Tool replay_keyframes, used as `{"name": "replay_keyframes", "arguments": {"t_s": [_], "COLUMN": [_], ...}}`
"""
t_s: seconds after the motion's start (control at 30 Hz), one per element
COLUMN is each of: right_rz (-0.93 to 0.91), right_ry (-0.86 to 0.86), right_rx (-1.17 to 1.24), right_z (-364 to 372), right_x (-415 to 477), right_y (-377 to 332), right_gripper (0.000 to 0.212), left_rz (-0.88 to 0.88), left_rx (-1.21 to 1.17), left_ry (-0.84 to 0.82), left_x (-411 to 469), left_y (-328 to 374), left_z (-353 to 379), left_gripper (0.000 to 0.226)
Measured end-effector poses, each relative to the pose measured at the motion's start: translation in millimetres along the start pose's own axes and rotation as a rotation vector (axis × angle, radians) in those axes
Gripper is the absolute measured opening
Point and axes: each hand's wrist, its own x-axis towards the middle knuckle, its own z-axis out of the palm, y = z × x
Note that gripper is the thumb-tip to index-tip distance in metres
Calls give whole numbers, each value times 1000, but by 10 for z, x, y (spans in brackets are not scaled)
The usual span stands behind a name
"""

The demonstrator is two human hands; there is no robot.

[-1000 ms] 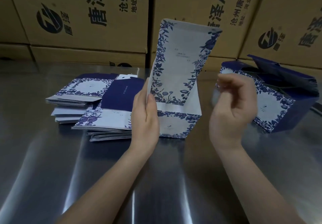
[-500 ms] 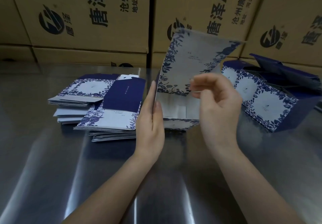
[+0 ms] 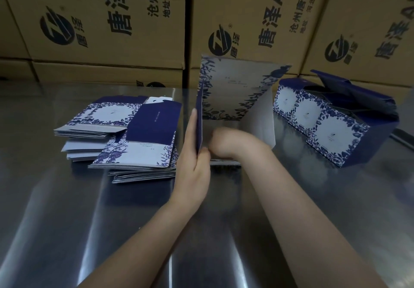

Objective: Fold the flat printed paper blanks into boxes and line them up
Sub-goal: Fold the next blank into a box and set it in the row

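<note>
On a shiny steel table (image 3: 67, 220), the left hand (image 3: 194, 153) lies flat, fingers straight, against the dark blue left wall of a half-folded box (image 3: 233, 86) standing at centre. The right hand (image 3: 226, 142) reaches inside it, too blurred to tell its grip. Flat blanks (image 3: 136, 139) are stacked just left. Folded boxes (image 3: 324, 128) stand in a row to the right. Brown cartons (image 3: 112, 18) rise behind.

Glossy brushed metal table (image 3: 67, 220) (streaked with glare), matt brown cardboard cartons (image 3: 112, 18), smooth printed paper blanks (image 3: 139, 144).
</note>
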Motion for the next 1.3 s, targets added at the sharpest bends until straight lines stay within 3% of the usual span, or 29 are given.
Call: {"name": "replay_keyframes", "arguments": {"t_s": [0.2, 0.43, 0.53, 0.67, 0.77, 0.83, 0.93, 1.1, 1.3], "right_rz": [-56, -24, -43, -57, 31, 73, 112, 78, 34], "right_ry": [-101, -169, -120, 113, 217, 198, 142, 57, 161], "right_rx": [-26, -31, 1, 49, 102, 93, 101, 42, 184], "right_z": [130, 192, 160, 225, 308, 336, 356, 317, 343], "right_x": [178, 248, 187, 162, 197, 224, 252, 276, 232], "right_y": [27, 40, 29, 30, 43, 53, 92, 120, 101], "right_gripper": [32, 40, 35, 11, 22, 18, 34, 34, 26], "left_rz": [-82, -59, -69, -86, -99, -105, -103, -106, -81], "left_rx": [-26, -11, -15, 22, 27, 41, 54, 33, 30], "left_ry": [-2, -19, 14, 89, 121, 139, 134, 107, 112], "left_x": [-13, -29, -40, -56, -48, -37, -24, -12, -4], "left_y": [-12, -5, 10, 21, 10, -11, -36, -84, -44], "left_z": [-6, -11, 21, 63, 33, 14, 15, 12, 27], "left_gripper": [80, 82, 82, 81, 79, 79, 78, 74, 82]}}
